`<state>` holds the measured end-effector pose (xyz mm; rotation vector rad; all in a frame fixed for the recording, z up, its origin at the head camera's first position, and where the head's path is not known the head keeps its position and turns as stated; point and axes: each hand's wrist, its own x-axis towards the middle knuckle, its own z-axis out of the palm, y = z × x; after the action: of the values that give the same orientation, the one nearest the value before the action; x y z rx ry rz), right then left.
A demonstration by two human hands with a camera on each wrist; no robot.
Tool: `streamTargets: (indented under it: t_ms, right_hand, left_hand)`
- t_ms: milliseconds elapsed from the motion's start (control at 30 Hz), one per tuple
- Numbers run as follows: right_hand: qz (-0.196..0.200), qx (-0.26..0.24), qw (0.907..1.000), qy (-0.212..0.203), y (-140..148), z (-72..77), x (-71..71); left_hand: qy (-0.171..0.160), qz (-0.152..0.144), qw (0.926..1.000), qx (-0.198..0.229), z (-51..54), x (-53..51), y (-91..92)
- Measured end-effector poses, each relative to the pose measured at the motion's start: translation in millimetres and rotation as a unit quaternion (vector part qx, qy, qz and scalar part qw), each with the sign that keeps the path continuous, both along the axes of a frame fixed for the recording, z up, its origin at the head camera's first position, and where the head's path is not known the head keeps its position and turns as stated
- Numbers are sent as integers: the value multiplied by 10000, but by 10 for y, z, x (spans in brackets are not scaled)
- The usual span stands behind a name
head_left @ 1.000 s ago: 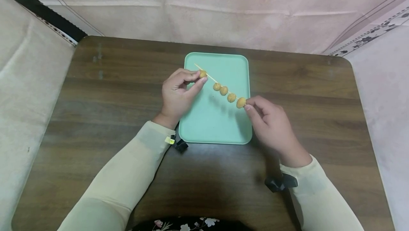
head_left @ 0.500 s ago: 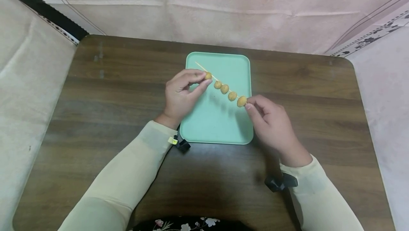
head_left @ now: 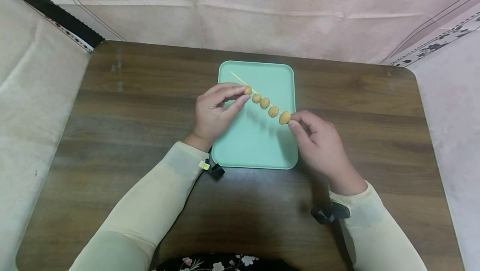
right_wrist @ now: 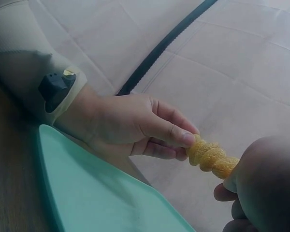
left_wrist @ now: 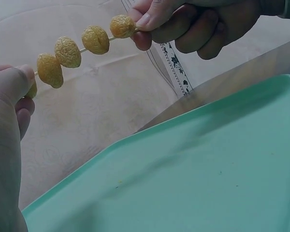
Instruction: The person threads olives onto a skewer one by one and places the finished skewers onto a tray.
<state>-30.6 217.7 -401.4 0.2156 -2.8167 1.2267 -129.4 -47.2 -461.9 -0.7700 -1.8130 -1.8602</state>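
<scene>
A thin pale wooden skewer (head_left: pixel 237 77) is held slantwise above a mint-green tray (head_left: pixel 255 152), with several wrinkled yellow-brown food balls (head_left: pixel 264 103) threaded along it. My left hand (head_left: pixel 214 113) pinches the upper-left ball (head_left: pixel 248 90) between thumb and fingertips; bare skewer sticks out beyond it. Small gaps separate some of the balls. At the lower-right end, my right hand (head_left: pixel 318 142) pinches the skewer's end close against the last ball (head_left: pixel 285 118). In the left wrist view, the right hand's (left_wrist: pixel 198 24) other fingers are curled, and the left fingers mostly hide their ball (left_wrist: pixel 32 90).
The tray lies on a brown wood-grain table (head_left: pixel 131 137). Pale cloth (head_left: pixel 243 13) hangs behind the table and along both sides. A black camera (head_left: pixel 215 172) sits at the left wrist, another camera (head_left: pixel 326 213) at the right wrist.
My left hand has slid its ball down the skewer to the right, closer to the other balls, leaving more bare skewer behind it. The right hand stays nearly still.
</scene>
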Motion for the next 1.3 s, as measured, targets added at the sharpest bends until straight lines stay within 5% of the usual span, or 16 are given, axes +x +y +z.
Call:
streamTargets:
  t_ms: [267,667,967,1300]
  right_hand:
    - [29,43,10000,-28,-8,4,-8]
    - [111,251,9996,-97,27,-10,-39]
    - [191,863,9961,19,39,-52,-73]
    - [232,1092,9917,636,-20,-141,-67]
  left_hand:
    - [47,138,9996,-256,-7,11,9]
    - [3,-36,9999,-122,-36,1,43]
    - [-726,205,9941,-778,-56,11,27]
    - [-1585,1,9802,-1188,-42,12,23]
